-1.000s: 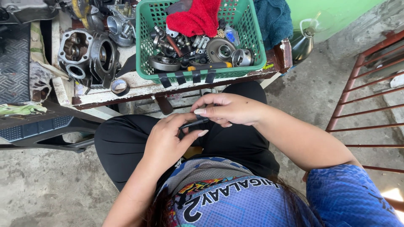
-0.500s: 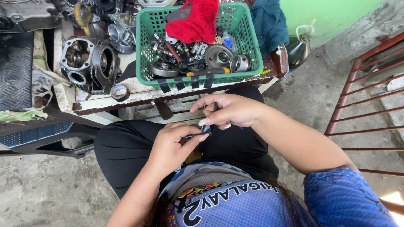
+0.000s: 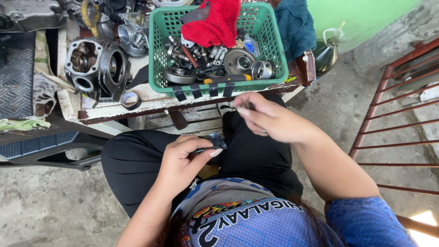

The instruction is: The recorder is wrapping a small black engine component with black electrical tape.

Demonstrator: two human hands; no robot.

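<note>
The left hand (image 3: pixel 183 160) sits over the lap, fingers curled in and thumb pressed down, pinching a small dark flat piece (image 3: pixel 215 141) that pokes out past the thumbnail toward two o'clock. The right hand (image 3: pixel 267 120) is raised a little higher, at about one o'clock from the left, well apart from it. Its fingers are bent loosely, and the thumb and forefinger pinch something tiny and pale (image 3: pixel 234 104) at their tips; what it is cannot be made out. Both hands are over the black trousers (image 3: pixel 256 155) of the seated person.

Just beyond the right hand, at twelve o'clock, runs the worn wooden bench (image 3: pixel 137 107) with chipped paint. On it stands a green plastic basket (image 3: pixel 270 50) holding metal parts: bearings, a gear, a tool with a yellow and black handle (image 3: pixel 226 79) and a red cloth (image 3: pixel 212 23) draped over the back. At ten o'clock from the hands, a grey engine cylinder block (image 3: pixel 98 66) rests on the bench, with a small round metal cap (image 3: pixel 130 99) just beside it. A blue towel (image 3: pixel 295 25) hangs at one o'clock, past the basket. A red metal rail (image 3: pixel 388 105) stands at three o'clock on the concrete floor (image 3: pixel 45 206).
</note>
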